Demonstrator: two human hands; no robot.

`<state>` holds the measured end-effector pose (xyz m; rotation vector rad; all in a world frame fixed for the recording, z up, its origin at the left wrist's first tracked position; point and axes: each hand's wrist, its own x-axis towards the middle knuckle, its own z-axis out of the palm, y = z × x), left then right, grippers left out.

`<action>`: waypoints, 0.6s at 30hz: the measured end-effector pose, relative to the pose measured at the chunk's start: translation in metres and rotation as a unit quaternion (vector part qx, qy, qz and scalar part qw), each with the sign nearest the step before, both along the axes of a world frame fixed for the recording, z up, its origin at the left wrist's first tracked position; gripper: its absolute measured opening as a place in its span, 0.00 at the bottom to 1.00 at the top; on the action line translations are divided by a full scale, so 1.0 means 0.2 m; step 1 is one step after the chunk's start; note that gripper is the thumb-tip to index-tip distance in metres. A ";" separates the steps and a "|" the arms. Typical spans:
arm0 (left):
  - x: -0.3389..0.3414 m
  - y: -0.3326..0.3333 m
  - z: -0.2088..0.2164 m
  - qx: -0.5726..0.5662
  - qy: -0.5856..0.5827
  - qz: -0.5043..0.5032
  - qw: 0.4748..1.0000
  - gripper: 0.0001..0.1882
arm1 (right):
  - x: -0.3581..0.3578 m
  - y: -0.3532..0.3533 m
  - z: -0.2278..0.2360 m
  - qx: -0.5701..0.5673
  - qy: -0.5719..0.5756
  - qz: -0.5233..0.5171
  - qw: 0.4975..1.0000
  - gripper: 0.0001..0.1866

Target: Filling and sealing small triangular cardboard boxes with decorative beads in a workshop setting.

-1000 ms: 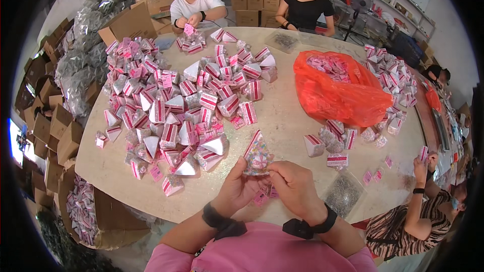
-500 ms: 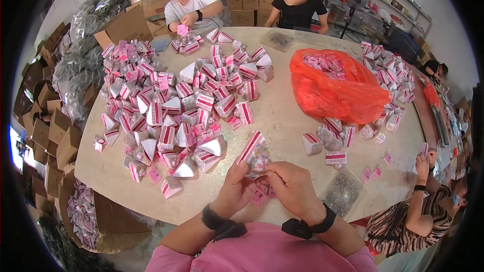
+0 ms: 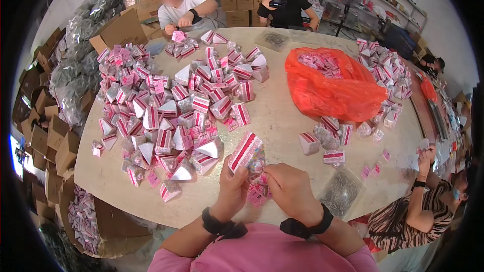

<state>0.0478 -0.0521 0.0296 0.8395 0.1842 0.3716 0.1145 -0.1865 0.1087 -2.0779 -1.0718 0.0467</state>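
Left hand [image 3: 233, 191] pinches the striped packet [image 3: 245, 151] shut in its grip; right hand [image 3: 290, 189] closes on its clear pouch [image 3: 257, 160]. Keep the header card square.

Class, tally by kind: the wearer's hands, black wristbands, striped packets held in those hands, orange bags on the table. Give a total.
Hands: 2 (left hand, right hand)
Black wristbands: 2 (left wristband, right wristband)
Held striped packet: 1
Orange bag on the table: 1
Total: 6

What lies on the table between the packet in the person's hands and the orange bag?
In the head view, between the held packet and the orange bag: a small cluster of pink-striped packets; otherwise bare tabletop.
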 end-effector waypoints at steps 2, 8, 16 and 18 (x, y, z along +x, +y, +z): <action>0.00 0.01 -0.02 -0.005 0.003 -0.007 1.000 0.37 | 0.00 0.00 0.00 -0.014 -0.010 0.005 1.000 0.07; 0.00 0.01 -0.03 0.022 0.024 0.004 0.999 0.37 | 0.02 0.00 -0.03 0.050 0.047 0.003 0.998 0.08; -0.01 0.00 0.00 0.027 0.035 -0.001 0.999 0.39 | 0.03 -0.01 -0.03 0.065 0.128 -0.003 0.990 0.07; -0.01 0.00 -0.01 0.028 0.038 0.002 0.999 0.38 | 0.03 -0.01 -0.03 0.059 0.127 -0.002 0.990 0.07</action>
